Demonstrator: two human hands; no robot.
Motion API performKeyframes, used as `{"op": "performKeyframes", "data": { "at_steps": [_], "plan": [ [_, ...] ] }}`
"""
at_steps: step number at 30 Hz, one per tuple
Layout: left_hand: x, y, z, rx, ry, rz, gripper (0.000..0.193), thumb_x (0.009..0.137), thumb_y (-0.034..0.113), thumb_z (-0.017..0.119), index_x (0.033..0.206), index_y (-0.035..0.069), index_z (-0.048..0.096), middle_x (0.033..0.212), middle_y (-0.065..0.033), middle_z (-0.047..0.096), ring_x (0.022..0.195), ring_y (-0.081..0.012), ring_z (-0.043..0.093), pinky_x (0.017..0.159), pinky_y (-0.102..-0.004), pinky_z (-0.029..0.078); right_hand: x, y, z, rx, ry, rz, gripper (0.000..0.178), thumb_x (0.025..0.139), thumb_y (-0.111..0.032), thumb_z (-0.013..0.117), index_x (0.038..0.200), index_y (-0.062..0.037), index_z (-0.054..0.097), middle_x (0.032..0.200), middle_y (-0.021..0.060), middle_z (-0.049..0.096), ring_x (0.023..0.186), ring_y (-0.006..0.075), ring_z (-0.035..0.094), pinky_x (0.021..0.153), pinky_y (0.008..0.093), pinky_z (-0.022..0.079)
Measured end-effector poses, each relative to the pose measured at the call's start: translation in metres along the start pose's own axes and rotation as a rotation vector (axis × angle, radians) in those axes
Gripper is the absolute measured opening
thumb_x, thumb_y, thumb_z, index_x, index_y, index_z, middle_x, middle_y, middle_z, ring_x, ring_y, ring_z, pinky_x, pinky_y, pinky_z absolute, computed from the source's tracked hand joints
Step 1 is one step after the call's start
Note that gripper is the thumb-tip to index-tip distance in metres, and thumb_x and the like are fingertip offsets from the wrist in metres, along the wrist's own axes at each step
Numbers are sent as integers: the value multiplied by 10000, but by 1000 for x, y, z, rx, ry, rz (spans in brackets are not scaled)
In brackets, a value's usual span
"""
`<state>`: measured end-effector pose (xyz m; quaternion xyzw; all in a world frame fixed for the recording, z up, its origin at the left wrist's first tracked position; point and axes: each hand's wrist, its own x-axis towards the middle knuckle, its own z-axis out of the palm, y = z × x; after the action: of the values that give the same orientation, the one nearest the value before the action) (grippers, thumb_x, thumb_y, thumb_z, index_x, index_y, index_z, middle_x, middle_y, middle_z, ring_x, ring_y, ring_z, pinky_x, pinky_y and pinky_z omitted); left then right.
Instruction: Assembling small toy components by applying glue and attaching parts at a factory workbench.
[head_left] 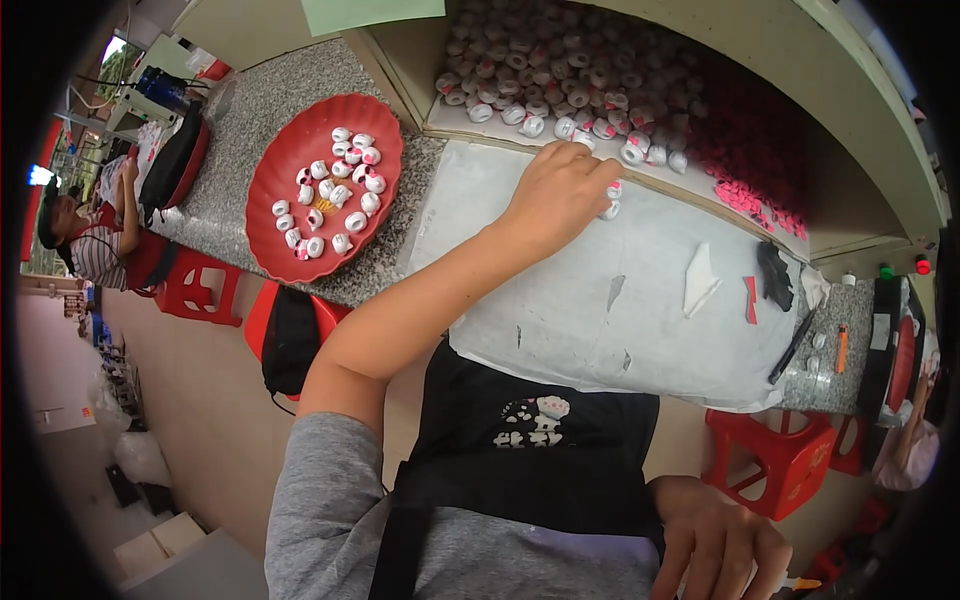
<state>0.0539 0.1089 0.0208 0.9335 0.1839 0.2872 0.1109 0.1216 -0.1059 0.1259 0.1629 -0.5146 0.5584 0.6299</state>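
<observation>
My left hand reaches to the low front edge of a shelf bin. Its fingers are curled, with small white rounded pieces showing at its right side; its fingertips touch more at the bin's edge. The held pieces are partly hidden behind the fingers. Down at the lower right, my right hand hangs beside the black apron, its fingers loosely bent and apart, with nothing visible in it. A red scalloped plate to the left carries several similar white pieces with pink marks.
The bin holds a heap of white pieces and a pink pile. White sheeting covers the counter, with scraps and a black pen on it. An orange tool lies right. Red stools stand below; another person sits far left.
</observation>
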Motion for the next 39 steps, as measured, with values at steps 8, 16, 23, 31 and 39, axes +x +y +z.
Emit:
{"op": "performKeyframes", "data": {
  "at_steps": [8,16,23,31,39],
  "plan": [
    [-7,19,-11,-435,94,-101,246,665,5,565,904,45,524,877,-78,512,801,-187,516,706,-281,419,-15,-1,-1,-177,218,-65,222,737,-119,471,932,-18,432,936,161,502,717,248,518,617,314,418],
    [-66,58,-21,-1546,147,-493,232,740,-26,485,972,-23,488,978,-116,487,886,-170,488,759,-288,406,-46,16,-35,-729,1182,341,465,675,-118,521,1062,1,292,965,173,349,490,192,465,329,229,389],
    [-90,73,-23,-1593,242,-557,291,706,-25,543,986,-16,464,1010,-149,491,887,-171,503,776,-281,404,-42,21,-28,-1111,1137,322,340,643,-54,570,937,36,426,893,105,400,735,200,495,520,271,488],
    [-93,79,-28,-1723,204,-617,350,696,-17,558,1018,-17,420,991,-155,500,895,-181,514,787,-305,420,-36,27,-30,-1269,979,-96,421,618,-267,679,834,-73,373,763,41,361,612,96,337,499,191,309],
    [-90,84,-28,-1723,192,-586,346,685,-30,558,1003,-23,422,989,-172,492,907,-193,508,806,-325,420,-43,40,-20,-1598,764,-27,408,630,-303,681,795,-92,373,754,34,389,540,95,370,441,184,328]
  ]
}}
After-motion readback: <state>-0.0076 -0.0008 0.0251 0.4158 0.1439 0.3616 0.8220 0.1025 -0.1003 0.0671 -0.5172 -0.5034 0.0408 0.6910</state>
